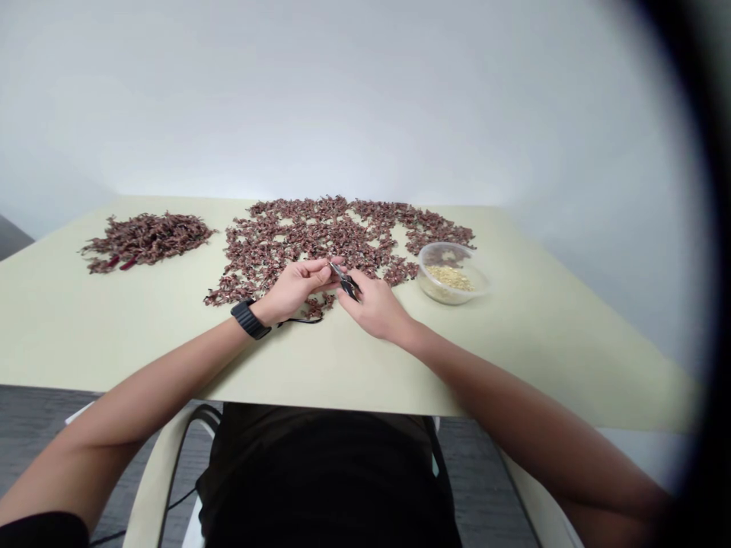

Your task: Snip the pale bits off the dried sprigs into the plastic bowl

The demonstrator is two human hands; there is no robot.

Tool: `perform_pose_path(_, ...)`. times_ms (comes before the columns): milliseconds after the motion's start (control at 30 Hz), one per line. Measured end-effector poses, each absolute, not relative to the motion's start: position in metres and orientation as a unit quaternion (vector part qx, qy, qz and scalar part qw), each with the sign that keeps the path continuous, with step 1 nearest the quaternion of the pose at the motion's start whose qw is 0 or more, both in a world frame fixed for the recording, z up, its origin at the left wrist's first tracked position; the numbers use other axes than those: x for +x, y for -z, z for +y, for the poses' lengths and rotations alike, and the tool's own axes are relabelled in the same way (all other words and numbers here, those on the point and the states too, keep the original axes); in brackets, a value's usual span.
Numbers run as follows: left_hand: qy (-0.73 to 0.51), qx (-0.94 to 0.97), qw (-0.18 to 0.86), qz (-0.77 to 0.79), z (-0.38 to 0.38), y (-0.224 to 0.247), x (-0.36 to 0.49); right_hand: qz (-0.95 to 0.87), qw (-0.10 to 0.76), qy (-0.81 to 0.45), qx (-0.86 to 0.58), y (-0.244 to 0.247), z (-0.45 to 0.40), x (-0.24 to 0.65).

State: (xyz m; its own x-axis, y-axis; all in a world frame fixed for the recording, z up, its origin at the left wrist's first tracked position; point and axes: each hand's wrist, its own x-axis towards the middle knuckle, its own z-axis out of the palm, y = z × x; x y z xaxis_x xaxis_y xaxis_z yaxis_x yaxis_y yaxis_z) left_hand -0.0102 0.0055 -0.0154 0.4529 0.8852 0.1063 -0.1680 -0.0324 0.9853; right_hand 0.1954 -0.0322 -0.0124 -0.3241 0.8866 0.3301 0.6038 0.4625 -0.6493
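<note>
Black-handled pliers (348, 286) sit in the right hand (375, 306), its fingers wrapped round the handles, the metal tips pointing at the left hand (298, 289). There the thumb and forefinger are pinched together right beside the tips; whatever lies between them is too small to make out. The step in hand looks like fine plier work on one small piece, and the next move would seem to call for a steady left pinch and a light, controlled squeeze on the right.

Just below the left fingers lie a small brown cluster (318, 306) and a black cord (304, 321); a dark watch (250, 320) rings the left wrist. Beyond the hands, brown pieces (320, 234) spread toward the far edge of the tabletop (348, 369). Right of them stands a clear bowl (437, 295) of yellow bits (454, 278); toward the far left corner is a brown heap (153, 240).
</note>
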Motion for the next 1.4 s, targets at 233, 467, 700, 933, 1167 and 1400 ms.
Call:
perform_pose_path(233,-0.424,0.578,0.626,0.308,0.005,0.015,-0.01,-0.78,0.34,-0.224,-0.476,0.01,-0.034,0.195)
perform_pose_path(467,-0.47,0.649,0.491,0.342,0.003,0.021,-0.007,-0.724,0.352,-0.363,-0.468,0.008,-0.037,0.188)
perform_pose_path(700,-0.439,0.829,0.155,0.309,0.013,0.025,-0.026,-0.447,0.234,-0.783,-0.363,-0.013,-0.034,0.196)
perform_pose_path(933,-0.422,0.836,0.142,0.319,0.017,0.018,-0.03,-0.51,0.252,-0.722,-0.394,-0.01,-0.028,0.202)
perform_pose_path(1167,-0.451,0.614,0.559,0.326,0.012,0.024,-0.015,-0.759,0.367,-0.236,-0.483,0.0,-0.037,0.195)
perform_pose_path(1400,-0.41,0.572,0.639,0.31,0.006,0.019,-0.011,-0.779,0.34,-0.212,-0.482,0.005,-0.034,0.196)
